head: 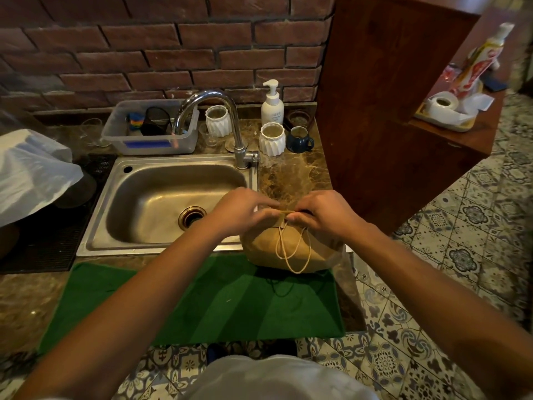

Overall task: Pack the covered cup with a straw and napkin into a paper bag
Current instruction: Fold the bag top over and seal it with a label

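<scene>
Here two hands, left [245, 210] and right [320, 212], pinch one paper bag [291, 249] shut (two handles [292, 249]).

Bag [291, 249] right of sink [161, 197]

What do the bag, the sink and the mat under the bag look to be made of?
Bag: brown kraft paper, matte, creased, with twisted paper-cord handles; both hands pinch its top.
Sink: likely stainless steel, brushed grey with dull reflections.
Mat: green fabric, felt or short-pile by the look; matte, fuzzy surface.
</scene>
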